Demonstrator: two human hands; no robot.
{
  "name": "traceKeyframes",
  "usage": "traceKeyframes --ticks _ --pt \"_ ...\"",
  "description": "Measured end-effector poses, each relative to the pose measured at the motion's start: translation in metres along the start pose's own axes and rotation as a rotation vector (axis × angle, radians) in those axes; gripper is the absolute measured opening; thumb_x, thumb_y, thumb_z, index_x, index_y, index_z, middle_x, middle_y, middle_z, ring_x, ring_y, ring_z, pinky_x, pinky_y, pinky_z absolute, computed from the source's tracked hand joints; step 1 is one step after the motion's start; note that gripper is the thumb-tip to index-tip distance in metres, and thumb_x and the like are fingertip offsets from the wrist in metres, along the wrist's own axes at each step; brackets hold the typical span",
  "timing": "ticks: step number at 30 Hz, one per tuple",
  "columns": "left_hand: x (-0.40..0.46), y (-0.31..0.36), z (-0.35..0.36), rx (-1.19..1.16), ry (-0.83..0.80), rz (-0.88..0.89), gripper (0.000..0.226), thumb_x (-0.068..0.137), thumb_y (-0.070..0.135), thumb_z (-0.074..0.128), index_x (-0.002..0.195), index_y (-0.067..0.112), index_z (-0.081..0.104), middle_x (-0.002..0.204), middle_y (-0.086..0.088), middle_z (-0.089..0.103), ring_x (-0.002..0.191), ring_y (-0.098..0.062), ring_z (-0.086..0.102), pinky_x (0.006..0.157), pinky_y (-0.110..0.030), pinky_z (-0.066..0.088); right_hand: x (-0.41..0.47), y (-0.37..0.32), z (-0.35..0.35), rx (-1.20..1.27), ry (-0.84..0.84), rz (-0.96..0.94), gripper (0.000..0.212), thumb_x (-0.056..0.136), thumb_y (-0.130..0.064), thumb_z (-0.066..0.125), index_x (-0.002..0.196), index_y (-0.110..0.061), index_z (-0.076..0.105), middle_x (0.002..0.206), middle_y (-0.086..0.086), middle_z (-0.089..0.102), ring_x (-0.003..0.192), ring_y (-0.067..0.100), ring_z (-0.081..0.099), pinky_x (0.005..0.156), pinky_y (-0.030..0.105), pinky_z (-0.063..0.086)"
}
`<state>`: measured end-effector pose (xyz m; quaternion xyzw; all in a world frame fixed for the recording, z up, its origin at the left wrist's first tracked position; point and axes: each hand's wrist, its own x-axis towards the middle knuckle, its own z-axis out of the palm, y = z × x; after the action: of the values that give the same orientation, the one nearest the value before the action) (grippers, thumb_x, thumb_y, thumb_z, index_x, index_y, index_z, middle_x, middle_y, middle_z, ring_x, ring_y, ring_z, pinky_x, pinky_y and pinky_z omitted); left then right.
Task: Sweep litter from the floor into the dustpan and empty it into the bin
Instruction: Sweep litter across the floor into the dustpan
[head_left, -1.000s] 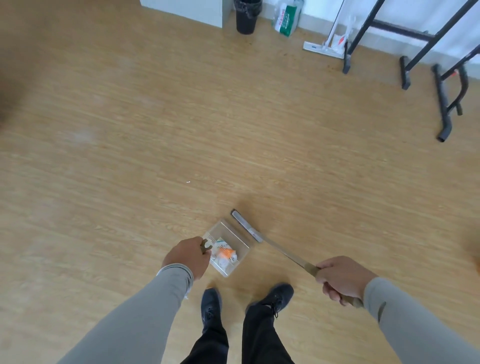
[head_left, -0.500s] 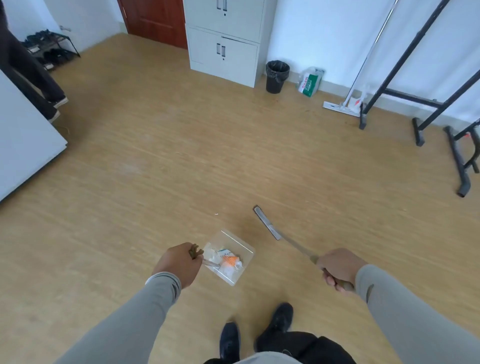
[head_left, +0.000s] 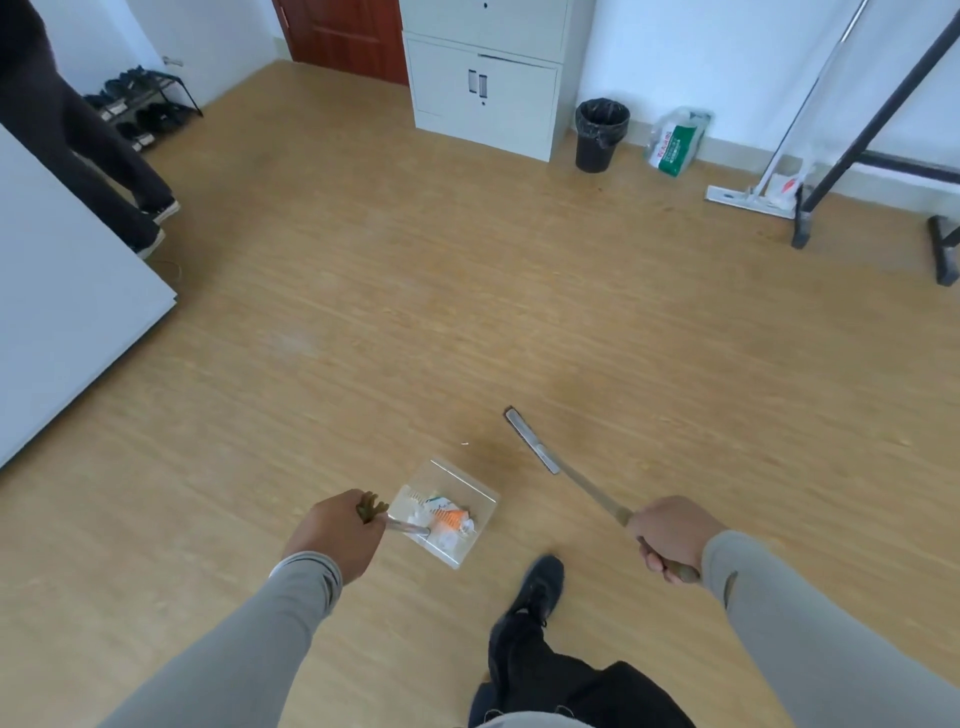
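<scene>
My left hand (head_left: 332, 535) grips the handle of a clear plastic dustpan (head_left: 470, 488), held low over the wooden floor. Inside it lies litter (head_left: 448, 517): white scraps and an orange-and-white wrapper. My right hand (head_left: 670, 535) grips the brown handle of a long broom, whose thin grey head (head_left: 531, 440) points forward, just right of the dustpan and apart from it. A tiny white scrap (head_left: 465, 444) lies on the floor ahead of the pan. The black bin (head_left: 600, 134), lined with a bag, stands far ahead by the wall.
A white cabinet (head_left: 483, 78) stands left of the bin, a green-and-white bag (head_left: 675, 143) right of it. A flat mop (head_left: 748, 200) and black rack legs (head_left: 831, 156) occupy the far right. A white board (head_left: 62, 312) and another person's legs (head_left: 104, 156) are at left.
The view has lifted from the floor toward the far wall, bringing bin and cabinet into sight. Dustpan and broom have come up off the floor, and my right foot has stepped forward.
</scene>
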<state>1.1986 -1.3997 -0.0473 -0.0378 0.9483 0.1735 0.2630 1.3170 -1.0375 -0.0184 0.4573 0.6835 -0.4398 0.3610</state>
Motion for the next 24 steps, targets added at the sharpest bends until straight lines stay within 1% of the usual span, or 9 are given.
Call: traceKeyframes --ticks 4,6,8,9,13,15,18,20,24 --pt "0.035 0.016 -0.005 0.029 -0.015 -0.044 0.014 0.093 0.043 0.06 0.09 0.029 0.063 0.082 0.009 0.068 0.075 -0.016 0.066 0.073 -0.033 0.058 0.035 -0.032 -0.01 0.005 -0.025 0.019 0.013 0.098 -0.007 0.049 0.095 0.001 0.059 0.048 0.008 0.047 0.033 0.016 0.037 0.041 0.021 0.031" --pt "0.05 0.022 -0.006 0.012 -0.022 -0.068 0.013 0.092 0.043 0.061 0.09 0.03 0.064 0.083 0.011 0.069 0.077 -0.015 0.066 0.076 -0.034 0.059 0.048 -0.046 -0.013 -0.014 -0.041 0.007 0.028 0.098 -0.008 0.048 0.119 0.004 0.064 0.05 0.008 0.047 0.035 0.016 0.037 0.042 0.022 0.031" --pt "0.064 0.025 -0.007 -0.007 -0.029 -0.09 0.012 0.092 0.043 0.061 0.092 0.031 0.064 0.085 0.012 0.069 0.078 -0.015 0.067 0.078 -0.033 0.059 0.06 -0.061 -0.016 -0.048 -0.047 -0.016 0.042 0.099 -0.01 0.048 0.138 0.005 0.051 0.051 0.008 0.047 0.036 0.017 0.037 0.042 0.022 0.03" --pt "0.071 0.027 -0.008 -0.009 -0.032 -0.098 0.013 0.092 0.043 0.06 0.091 0.031 0.064 0.084 0.012 0.068 0.078 -0.015 0.066 0.077 -0.033 0.058 0.065 -0.068 -0.018 -0.068 -0.049 -0.018 0.045 0.099 -0.01 0.048 0.141 0.006 0.048 0.051 0.009 0.047 0.036 0.017 0.036 0.042 0.022 0.03" --pt "0.095 0.03 -0.011 -0.028 -0.052 -0.125 0.013 0.093 0.042 0.059 0.091 0.029 0.063 0.085 0.01 0.068 0.079 -0.016 0.066 0.075 -0.031 0.057 0.089 -0.098 -0.023 -0.176 -0.076 -0.046 0.051 0.093 -0.009 0.049 0.143 0.005 0.048 0.059 0.014 0.051 0.044 0.02 0.04 0.044 0.025 0.035" --pt "0.106 0.029 -0.012 -0.039 -0.064 -0.13 0.013 0.093 0.043 0.058 0.093 0.031 0.063 0.087 0.012 0.069 0.08 -0.015 0.066 0.076 -0.031 0.057 0.094 -0.114 -0.022 -0.208 -0.085 -0.046 0.053 0.092 -0.009 0.048 0.145 -0.003 0.048 0.059 0.013 0.053 0.044 0.02 0.042 0.045 0.024 0.037" --pt "0.127 0.029 -0.008 -0.044 -0.076 -0.117 0.011 0.093 0.041 0.058 0.093 0.031 0.063 0.087 0.012 0.068 0.078 -0.013 0.064 0.07 -0.029 0.052 0.103 -0.136 -0.015 -0.217 -0.078 -0.044 0.063 0.094 -0.011 0.046 0.156 -0.015 0.035 0.063 0.012 0.056 0.044 0.018 0.044 0.044 0.022 0.039" --pt "0.14 0.03 -0.005 -0.038 -0.083 -0.113 0.01 0.093 0.04 0.058 0.094 0.031 0.063 0.087 0.012 0.067 0.078 -0.014 0.063 0.067 -0.028 0.048 0.109 -0.151 -0.009 -0.249 -0.069 -0.053 0.065 0.094 -0.011 0.045 0.157 -0.017 0.034 0.063 0.01 0.058 0.044 0.017 0.046 0.044 0.023 0.04" --pt "0.167 0.032 0.002 -0.034 -0.116 -0.12 0.013 0.094 0.04 0.057 0.094 0.029 0.063 0.084 0.01 0.066 0.075 -0.016 0.063 0.064 -0.028 0.049 0.124 -0.18 0.009 -0.317 -0.053 -0.065 0.065 0.093 -0.008 0.042 0.157 -0.02 0.034 0.059 0.007 0.058 0.042 0.017 0.047 0.046 0.026 0.042"
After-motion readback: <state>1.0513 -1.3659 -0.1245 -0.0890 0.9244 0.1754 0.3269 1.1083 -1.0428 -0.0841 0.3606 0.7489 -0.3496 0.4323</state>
